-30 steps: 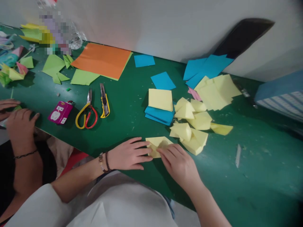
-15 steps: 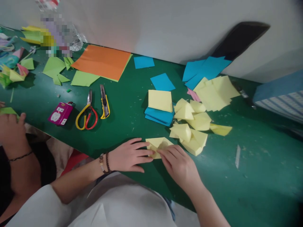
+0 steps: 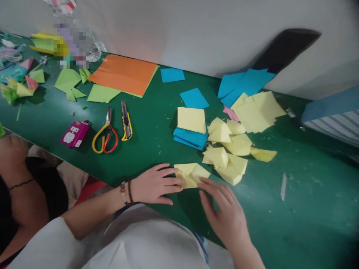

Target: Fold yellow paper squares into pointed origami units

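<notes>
A pale yellow paper point(image 3: 193, 173) with folds in it lies flat near the table's front edge. My left hand point(image 3: 157, 184) rests palm down, fingers spread, with its fingertips on the paper's left part. At the paper's right edge is my right hand point(image 3: 224, 209), thumb and fingers apart, its index fingertip touching or just over the edge. Right behind the paper stand folded yellow pieces point(image 3: 231, 164). Yellow squares point(image 3: 191, 119) are stacked on blue squares point(image 3: 190, 139) farther back.
Scissors point(image 3: 105, 134), a yellow cutter point(image 3: 126, 121) and a purple box point(image 3: 75, 133) lie on the green table point(image 3: 151, 138). Orange sheets point(image 3: 123, 74) and blue sheets point(image 3: 245, 84) are near the wall. Another person's arm point(image 3: 22, 194) is at the left.
My right hand has moved right and its fingers have spread, uncovering more of the paper. My left hand stays on it. The other person's hand at the left has shifted left and down.
</notes>
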Available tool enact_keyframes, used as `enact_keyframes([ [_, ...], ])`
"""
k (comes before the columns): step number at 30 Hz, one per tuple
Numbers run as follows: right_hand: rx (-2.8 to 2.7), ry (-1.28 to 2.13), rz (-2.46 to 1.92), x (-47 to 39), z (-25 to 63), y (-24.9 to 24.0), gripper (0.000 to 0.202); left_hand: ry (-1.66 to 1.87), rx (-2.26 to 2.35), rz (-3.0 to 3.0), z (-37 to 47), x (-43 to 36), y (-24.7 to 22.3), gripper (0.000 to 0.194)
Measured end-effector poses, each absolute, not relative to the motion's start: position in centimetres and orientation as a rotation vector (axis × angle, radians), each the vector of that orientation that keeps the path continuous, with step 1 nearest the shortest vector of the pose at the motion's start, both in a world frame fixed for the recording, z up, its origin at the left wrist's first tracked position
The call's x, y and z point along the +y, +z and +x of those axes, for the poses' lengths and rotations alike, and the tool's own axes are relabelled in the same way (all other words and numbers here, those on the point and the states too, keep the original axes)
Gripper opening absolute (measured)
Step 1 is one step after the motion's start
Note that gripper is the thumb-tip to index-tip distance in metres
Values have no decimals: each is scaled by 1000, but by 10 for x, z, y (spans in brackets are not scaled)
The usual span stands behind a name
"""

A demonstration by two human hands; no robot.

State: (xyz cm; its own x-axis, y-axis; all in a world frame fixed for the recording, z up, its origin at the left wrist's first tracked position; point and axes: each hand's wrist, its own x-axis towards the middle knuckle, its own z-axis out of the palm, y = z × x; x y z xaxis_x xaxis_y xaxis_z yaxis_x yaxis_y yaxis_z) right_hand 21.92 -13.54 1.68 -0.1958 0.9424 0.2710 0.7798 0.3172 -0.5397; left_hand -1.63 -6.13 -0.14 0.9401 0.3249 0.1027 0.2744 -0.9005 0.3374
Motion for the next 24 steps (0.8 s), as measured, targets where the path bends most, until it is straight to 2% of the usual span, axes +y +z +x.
enact_keyframes([
  [3,-1888,800,-1607,-160,208,21,14,197,437,2771,-16,-61,-1,46],
  [6,-1836,991,-1622,-174,196,18,18,202,438,2760,-15,-61,-1,47],
  [12,-1835,983,-1670,-171,198,11,22,234,441,2769,-15,-62,-2,45],
  [24,-1630,827,-1899,-166,241,4,7,259,453,2746,-17,-61,-4,44],
])
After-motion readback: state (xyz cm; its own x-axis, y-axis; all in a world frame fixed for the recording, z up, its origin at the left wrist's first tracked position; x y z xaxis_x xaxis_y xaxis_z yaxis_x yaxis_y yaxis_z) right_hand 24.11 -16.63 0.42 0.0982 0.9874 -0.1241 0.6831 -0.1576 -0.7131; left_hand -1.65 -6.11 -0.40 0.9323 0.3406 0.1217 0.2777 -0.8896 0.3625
